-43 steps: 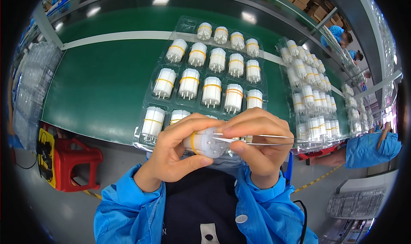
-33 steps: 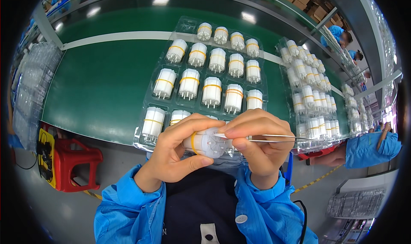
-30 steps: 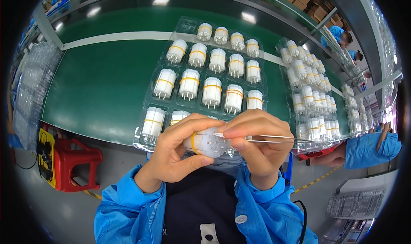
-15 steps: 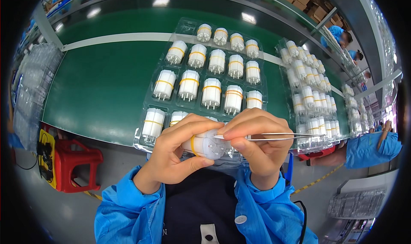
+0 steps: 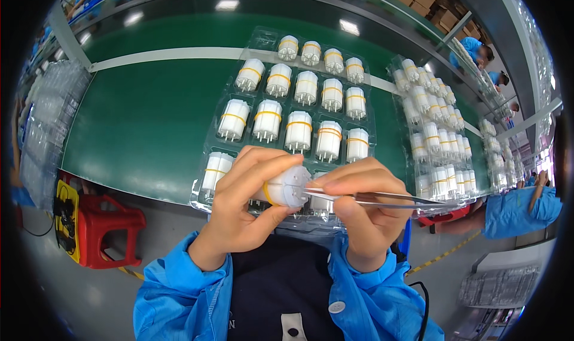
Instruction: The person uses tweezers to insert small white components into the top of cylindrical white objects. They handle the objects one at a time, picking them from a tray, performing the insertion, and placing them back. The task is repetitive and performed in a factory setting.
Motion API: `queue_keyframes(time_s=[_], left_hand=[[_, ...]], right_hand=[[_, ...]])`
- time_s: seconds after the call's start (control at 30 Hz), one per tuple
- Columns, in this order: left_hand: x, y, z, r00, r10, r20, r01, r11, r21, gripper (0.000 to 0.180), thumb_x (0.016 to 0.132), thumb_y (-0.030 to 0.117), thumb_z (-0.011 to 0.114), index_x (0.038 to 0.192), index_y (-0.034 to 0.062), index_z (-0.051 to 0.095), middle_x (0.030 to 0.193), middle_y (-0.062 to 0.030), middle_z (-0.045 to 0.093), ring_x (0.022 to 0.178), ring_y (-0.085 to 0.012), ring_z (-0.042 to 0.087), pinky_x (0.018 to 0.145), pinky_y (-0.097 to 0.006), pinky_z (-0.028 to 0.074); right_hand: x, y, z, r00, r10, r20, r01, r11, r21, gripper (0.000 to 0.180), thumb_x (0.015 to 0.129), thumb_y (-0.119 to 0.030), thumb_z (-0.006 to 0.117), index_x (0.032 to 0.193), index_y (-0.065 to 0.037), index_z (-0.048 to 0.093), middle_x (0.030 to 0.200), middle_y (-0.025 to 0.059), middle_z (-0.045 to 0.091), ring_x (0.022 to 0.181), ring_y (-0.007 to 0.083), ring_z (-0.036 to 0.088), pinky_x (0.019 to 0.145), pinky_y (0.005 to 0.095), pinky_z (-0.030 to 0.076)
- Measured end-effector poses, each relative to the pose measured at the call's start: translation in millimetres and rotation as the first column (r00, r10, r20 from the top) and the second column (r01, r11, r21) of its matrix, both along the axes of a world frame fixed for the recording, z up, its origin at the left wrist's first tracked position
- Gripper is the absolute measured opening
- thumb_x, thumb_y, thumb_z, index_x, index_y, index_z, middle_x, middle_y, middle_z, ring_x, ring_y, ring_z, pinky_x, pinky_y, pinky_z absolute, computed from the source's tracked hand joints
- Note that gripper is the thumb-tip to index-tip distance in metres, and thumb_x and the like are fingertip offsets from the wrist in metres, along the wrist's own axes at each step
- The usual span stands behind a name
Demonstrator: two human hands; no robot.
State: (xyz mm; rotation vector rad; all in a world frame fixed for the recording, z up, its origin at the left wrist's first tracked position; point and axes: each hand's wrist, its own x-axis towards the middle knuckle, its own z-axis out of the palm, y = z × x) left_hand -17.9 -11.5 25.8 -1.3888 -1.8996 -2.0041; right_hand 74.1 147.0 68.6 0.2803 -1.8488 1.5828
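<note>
Between the thumb and fingers of my left hand [image 5: 245, 200] is a white cylindrical plug-like part [image 5: 290, 188] with a yellow rubber band round it. Its flat end faces right, toward my other hand. My right hand [image 5: 368, 206] pinches a pair of metal tweezers [image 5: 394, 198], whose tips reach the end face of the part. Whether the tips grip anything there is too small to tell. Just beyond my hands lies a clear plastic tray [image 5: 206, 139] with rows of similar white parts [image 5: 267, 119], pins toward me; my hands hide some of its front row.
The tray rests on a green work surface [image 5: 137, 119]. More filled trays [image 5: 439, 131] stand to the right. Stacked clear trays [image 5: 51, 125] are at the left edge. A red stool [image 5: 110, 230] stands lower left, and another person in blue [image 5: 517, 209] is at far right.
My left hand has turned the white part so its end face points more to the right. The tweezers have tilted and moved slightly, with their tips still at that end.
</note>
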Motion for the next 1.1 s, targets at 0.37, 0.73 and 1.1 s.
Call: queue_keyframes(time_s=[0.37, 0.73, 1.1], left_hand=[[1.6, 2.7, -1.4, 1.000, 0.024, -0.016, -0.024, 0.999, 0.022, 0.057, 0.066, -0.003, 0.075, 0.121, -0.0039, 0.064, 0.110, -0.0180, 0.064, 0.097, -0.0317, 0.059, 0.084, -0.038, 0.048], [0.7, 3.0, -2.6, 0.999, 0.039, -0.018, -0.038, 0.999, 0.027, 0.057, 0.065, -0.004, 0.075, 0.121, -0.0042, 0.063, 0.110, -0.0183, 0.063, 0.097, -0.0314, 0.059, 0.083, -0.038, 0.048], [0.8, 3.5, -4.1, 0.999, 0.045, 0.006, -0.045, 0.998, 0.032, 0.057, 0.067, -0.002, 0.076, 0.122, -0.0047, 0.062, 0.110, -0.0190, 0.063, 0.097, -0.0322, 0.059, 0.084, -0.037, 0.048]], right_hand=[[-4.7, -0.7, 0.3, 1.000, -0.005, 0.016, 0.002, 0.990, 0.137, 0.013, 0.080, 0.003, 0.073, 0.093, 0.004, 0.071, 0.088, 0.0169, 0.072, 0.080, 0.0244, 0.071, 0.069, 0.0306, 0.056], [-5.7, -1.1, -1.6, 1.000, -0.019, 0.016, 0.017, 0.992, 0.128, 0.012, 0.081, 0.003, 0.072, 0.093, 0.004, 0.071, 0.088, 0.0161, 0.072, 0.079, 0.0242, 0.071, 0.069, 0.0309, 0.056], [-9.0, 1.5, -4.1, 1.000, 0.006, -0.012, -0.004, 0.989, 0.147, 0.011, 0.082, 0.003, 0.072, 0.093, 0.004, 0.071, 0.088, 0.0168, 0.073, 0.078, 0.0239, 0.071, 0.068, 0.0307, 0.056]])
